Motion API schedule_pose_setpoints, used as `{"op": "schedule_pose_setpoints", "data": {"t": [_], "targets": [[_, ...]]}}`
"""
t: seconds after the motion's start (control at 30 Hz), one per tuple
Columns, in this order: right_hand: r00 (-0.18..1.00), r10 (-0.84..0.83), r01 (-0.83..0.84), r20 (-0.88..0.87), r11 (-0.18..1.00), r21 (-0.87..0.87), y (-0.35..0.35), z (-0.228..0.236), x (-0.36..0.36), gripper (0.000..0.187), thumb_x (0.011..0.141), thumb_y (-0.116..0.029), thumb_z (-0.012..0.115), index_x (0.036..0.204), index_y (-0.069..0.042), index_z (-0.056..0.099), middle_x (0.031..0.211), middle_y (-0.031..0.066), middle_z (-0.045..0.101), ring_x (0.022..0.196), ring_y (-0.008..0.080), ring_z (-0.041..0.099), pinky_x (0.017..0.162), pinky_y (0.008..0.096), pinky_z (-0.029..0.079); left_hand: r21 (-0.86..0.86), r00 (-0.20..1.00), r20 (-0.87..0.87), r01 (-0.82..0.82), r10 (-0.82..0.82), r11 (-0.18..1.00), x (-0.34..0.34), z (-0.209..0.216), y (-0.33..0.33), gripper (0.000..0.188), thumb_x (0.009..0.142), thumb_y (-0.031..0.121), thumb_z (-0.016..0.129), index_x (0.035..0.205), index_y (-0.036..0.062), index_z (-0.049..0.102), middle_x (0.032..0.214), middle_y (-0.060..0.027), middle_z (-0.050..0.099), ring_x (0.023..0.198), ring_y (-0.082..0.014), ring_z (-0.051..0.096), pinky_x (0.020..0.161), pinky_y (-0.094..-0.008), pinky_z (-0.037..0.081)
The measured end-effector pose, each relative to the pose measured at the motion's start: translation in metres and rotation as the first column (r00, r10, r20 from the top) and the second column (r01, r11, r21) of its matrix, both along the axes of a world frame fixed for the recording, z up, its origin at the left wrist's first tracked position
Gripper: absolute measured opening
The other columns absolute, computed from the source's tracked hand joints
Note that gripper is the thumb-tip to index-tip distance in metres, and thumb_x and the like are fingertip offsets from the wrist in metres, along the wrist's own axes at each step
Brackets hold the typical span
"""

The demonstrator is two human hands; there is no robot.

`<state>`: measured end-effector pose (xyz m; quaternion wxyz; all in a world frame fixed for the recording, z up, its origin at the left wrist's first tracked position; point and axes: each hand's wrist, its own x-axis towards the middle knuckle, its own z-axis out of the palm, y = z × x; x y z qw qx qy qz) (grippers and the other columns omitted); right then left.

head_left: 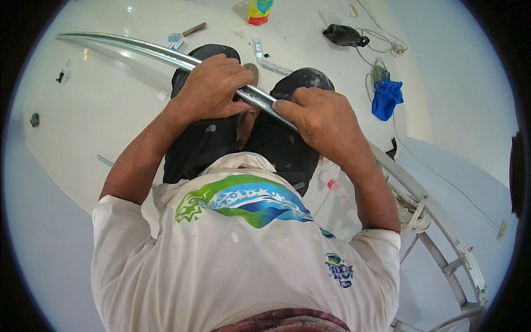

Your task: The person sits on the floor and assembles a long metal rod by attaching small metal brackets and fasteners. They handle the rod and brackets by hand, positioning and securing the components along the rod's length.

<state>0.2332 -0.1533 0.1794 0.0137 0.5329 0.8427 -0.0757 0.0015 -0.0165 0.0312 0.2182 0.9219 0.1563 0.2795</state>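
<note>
A long, shiny metal channel lies across my knees, running from the far left toward my right hip. My left hand is closed around it near the middle, fingers over the far side and thumb on the near side. Closer to its right end, my right hand grips the same channel, the thumb pressed along its edge. That right end is hidden under my right hand and wrist. Beyond my knees a short bent metal strip rests on the floor.
An aluminium ladder stands at my right, with a clear bottle near it. Ahead are a yellow-and-red pouch, a brown stick and metal brackets. A black bag, cables and a blue bag lie far right.
</note>
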Motion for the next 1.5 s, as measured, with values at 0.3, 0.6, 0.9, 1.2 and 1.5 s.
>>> {"op": "schedule_pose_setpoints", "data": {"t": [0.3,0.6,0.9,1.2,1.5], "targets": [[0.993,-0.011,0.032,0.117,0.983,-0.18,0.01,0.007,-0.007,0.036,0.093,-0.004,0.076,0.127,-0.017,0.081,0.096,0.01,0.075,0.088,0.0324,0.077,0.073,0.0463,0.061,0.005,0.999,-0.022,-0.042,0.042,0.999,0.001,-0.002,-0.005,0.047,0.075,0.035,0.101,0.105,0.0127,0.073,0.095,-0.0083,0.069,0.097,-0.0321,0.069,0.088,-0.0474,0.054],[0.997,0.017,0.012,0.07,0.915,-0.403,0.058,0.01,-0.011,0.042,0.095,-0.006,0.077,0.136,-0.018,0.077,0.108,0.0174,0.081,0.099,0.0372,0.08,0.089,0.0524,0.062,0.012,0.999,-0.021,-0.046,0.047,0.999,0.004,-0.004,-0.002,0.049,0.076,0.038,0.103,0.107,0.0136,0.075,0.097,-0.0087,0.07,0.098,-0.0308,0.07,0.088,-0.0474,0.056],[0.981,-0.183,0.11,-0.068,0.804,-0.584,0.05,0.016,0.005,0.063,0.09,-0.001,0.079,0.15,-0.014,0.066,0.11,0.013,0.078,0.101,0.0291,0.08,0.092,0.0441,0.065,-0.014,0.997,-0.058,-0.06,0.059,0.998,0.003,0.005,-0.005,0.046,0.077,0.04,0.1,0.106,0.0108,0.079,0.097,-0.0103,0.078,0.101,-0.0329,0.074,0.094,-0.0478,0.058],[0.961,-0.26,0.156,-0.093,0.789,-0.595,0.043,0.01,0.021,0.053,0.091,-0.001,0.068,0.144,-0.004,0.066,0.115,0.0189,0.08,0.103,0.0312,0.081,0.094,0.0442,0.067,-0.076,0.993,0.111,0.043,-0.035,0.996,0.0,0.011,-0.001,0.038,0.085,0.038,0.094,0.109,0.0105,0.08,0.104,-0.0112,0.077,0.106,-0.0357,0.072,0.095,-0.0499,0.056],[0.972,-0.219,0.134,-0.087,0.817,-0.561,0.029,0.013,0.019,0.06,0.083,-0.002,0.066,0.143,-0.002,0.061,0.103,0.0232,0.081,0.096,0.0401,0.082,0.094,0.0515,0.064,-0.25,0.949,-0.086,0.275,-0.304,0.929,0.02,0.055,0.018,0.014,0.092,0.011,0.088,0.105,0.0104,0.082,0.104,-0.0104,0.079,0.107,-0.0331,0.074,0.098,-0.0508,0.057]]}}
